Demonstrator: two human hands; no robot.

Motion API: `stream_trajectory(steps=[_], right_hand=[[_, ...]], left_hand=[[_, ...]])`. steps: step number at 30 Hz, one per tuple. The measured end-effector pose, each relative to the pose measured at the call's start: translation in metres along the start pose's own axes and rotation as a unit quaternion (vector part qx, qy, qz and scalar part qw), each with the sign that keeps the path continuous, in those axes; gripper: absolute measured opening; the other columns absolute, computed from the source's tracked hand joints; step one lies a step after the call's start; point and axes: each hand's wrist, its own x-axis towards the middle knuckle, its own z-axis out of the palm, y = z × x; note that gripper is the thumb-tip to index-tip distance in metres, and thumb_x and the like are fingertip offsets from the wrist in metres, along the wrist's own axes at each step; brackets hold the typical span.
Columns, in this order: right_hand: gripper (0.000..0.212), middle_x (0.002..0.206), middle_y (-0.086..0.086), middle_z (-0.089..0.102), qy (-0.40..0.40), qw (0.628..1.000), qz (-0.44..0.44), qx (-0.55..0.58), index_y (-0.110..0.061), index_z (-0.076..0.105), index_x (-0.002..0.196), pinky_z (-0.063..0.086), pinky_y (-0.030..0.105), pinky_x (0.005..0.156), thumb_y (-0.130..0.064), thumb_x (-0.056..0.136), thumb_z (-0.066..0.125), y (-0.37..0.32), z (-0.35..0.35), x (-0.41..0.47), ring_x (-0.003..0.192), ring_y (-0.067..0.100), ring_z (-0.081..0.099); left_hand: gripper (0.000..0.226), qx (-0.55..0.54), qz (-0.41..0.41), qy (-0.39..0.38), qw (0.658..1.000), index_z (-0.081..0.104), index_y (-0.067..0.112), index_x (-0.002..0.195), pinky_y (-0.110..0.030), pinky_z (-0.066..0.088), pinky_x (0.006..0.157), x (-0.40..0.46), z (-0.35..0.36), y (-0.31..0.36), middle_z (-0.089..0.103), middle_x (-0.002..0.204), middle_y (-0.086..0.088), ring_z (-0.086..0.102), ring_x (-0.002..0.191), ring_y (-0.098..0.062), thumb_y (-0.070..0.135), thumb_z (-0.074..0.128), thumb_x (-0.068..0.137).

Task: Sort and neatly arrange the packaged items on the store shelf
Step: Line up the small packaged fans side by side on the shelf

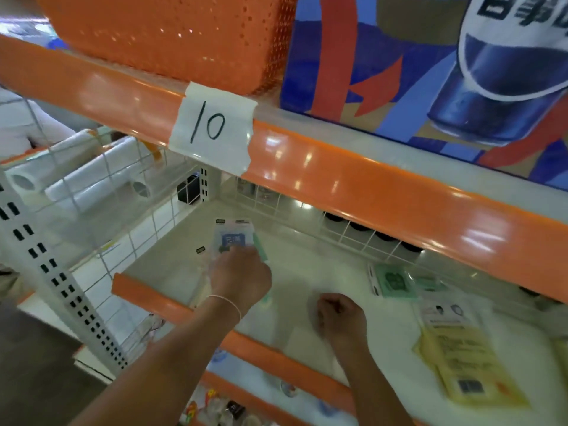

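Gripping a blue packet [234,238], left hand [241,272]; right hand [339,312] fisted, empty; green packet [392,281] nearby

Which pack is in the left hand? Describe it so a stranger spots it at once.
Find the taped label marked 10 on the orange shelf edge. On the white shelf below it, the left hand holds a pale pack. Only it has a blue square; the loose packs to the right are green and yellow.
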Motion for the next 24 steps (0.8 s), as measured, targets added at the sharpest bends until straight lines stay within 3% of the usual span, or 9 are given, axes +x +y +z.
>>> stream_trajectory(steps=[2, 4, 7, 12, 15, 17, 19, 24], right_hand=[[0.022, 0.060, 0.004, 0.067, -0.014, 0.996, 0.033, 0.083, -0.015, 0.071, 0.074, 0.047, 0.029, 0.050, -0.001, 0.086, 0.060, -0.002, -0.008, -0.004, 0.052, 0.017, 0.057], [0.022, 0.062, 0.008, 0.065, -0.006, 0.992, 0.049, 0.120, -0.010, 0.071, 0.078, 0.045, 0.029, 0.048, 0.003, 0.088, 0.057, 0.001, -0.020, -0.005, 0.051, 0.019, 0.055], [0.023, 0.067, 0.008, 0.070, 0.023, 0.991, 0.054, 0.117, -0.016, 0.073, 0.079, 0.049, 0.031, 0.052, -0.001, 0.088, 0.057, 0.015, -0.046, -0.006, 0.055, 0.020, 0.059], [0.019, 0.079, -0.001, 0.073, 0.077, 0.996, 0.026, 0.042, -0.033, 0.072, 0.082, 0.057, 0.040, 0.069, -0.023, 0.080, 0.057, 0.039, -0.097, -0.010, 0.073, 0.023, 0.068], [0.020, 0.080, -0.007, 0.070, 0.101, 0.995, 0.015, -0.006, -0.031, 0.069, 0.083, 0.055, 0.028, 0.066, -0.016, 0.087, 0.058, 0.043, -0.129, -0.010, 0.076, 0.017, 0.067], [0.017, 0.080, -0.014, 0.066, 0.128, 0.991, 0.005, -0.037, -0.029, 0.066, 0.089, 0.043, 0.007, 0.059, -0.014, 0.089, 0.058, 0.049, -0.154, -0.007, 0.074, 0.009, 0.062], [0.014, 0.080, -0.015, 0.064, 0.151, 0.985, -0.003, -0.085, -0.025, 0.067, 0.094, 0.038, 0.002, 0.057, -0.015, 0.088, 0.060, 0.057, -0.177, -0.003, 0.073, 0.006, 0.060], [0.024, 0.098, 0.001, 0.073, 0.184, 0.955, -0.039, -0.229, -0.021, 0.072, 0.100, 0.047, 0.029, 0.084, -0.032, 0.081, 0.064, 0.078, -0.224, 0.008, 0.091, 0.021, 0.067]], left_hand=[[0.029, 0.020, 0.062, 0.013, 0.998, 0.056, 0.014, 0.097, -0.031, 0.046, 0.065, -0.005, 0.003, 0.016, 0.060, 0.099, -0.007, 0.061, 0.087, -0.027, 0.040, 0.045, 0.090], [0.029, 0.012, 0.117, 0.016, 0.993, 0.051, 0.014, 0.091, -0.031, 0.044, 0.062, -0.010, 0.010, 0.031, 0.059, 0.095, -0.006, 0.059, 0.080, -0.024, 0.042, 0.044, 0.090], [0.028, -0.029, 0.170, -0.024, 0.985, 0.048, 0.016, 0.087, -0.032, 0.048, 0.066, -0.020, 0.029, 0.056, 0.055, 0.094, -0.005, 0.059, 0.083, -0.025, 0.044, 0.045, 0.090], [0.029, -0.037, 0.253, -0.071, 0.964, 0.056, 0.017, 0.100, -0.031, 0.047, 0.072, -0.045, 0.057, 0.099, 0.056, 0.099, -0.001, 0.059, 0.090, -0.021, 0.043, 0.047, 0.090], [0.026, -0.065, 0.286, -0.102, 0.951, 0.056, 0.018, 0.098, -0.030, 0.047, 0.075, -0.058, 0.075, 0.124, 0.055, 0.098, 0.000, 0.058, 0.091, -0.021, 0.041, 0.048, 0.090], [0.025, -0.079, 0.321, -0.113, 0.937, 0.057, 0.019, 0.101, -0.029, 0.045, 0.077, -0.070, 0.083, 0.145, 0.055, 0.100, 0.000, 0.057, 0.093, -0.020, 0.040, 0.048, 0.090], [0.026, -0.089, 0.341, -0.129, 0.927, 0.059, 0.019, 0.104, -0.029, 0.046, 0.080, -0.081, 0.090, 0.166, 0.055, 0.102, 0.000, 0.056, 0.095, -0.019, 0.039, 0.049, 0.091], [0.027, -0.054, 0.374, -0.143, 0.915, 0.055, 0.018, 0.096, -0.032, 0.042, 0.088, -0.100, 0.112, 0.213, 0.056, 0.100, 0.000, 0.052, 0.104, -0.021, 0.040, 0.040, 0.091]])
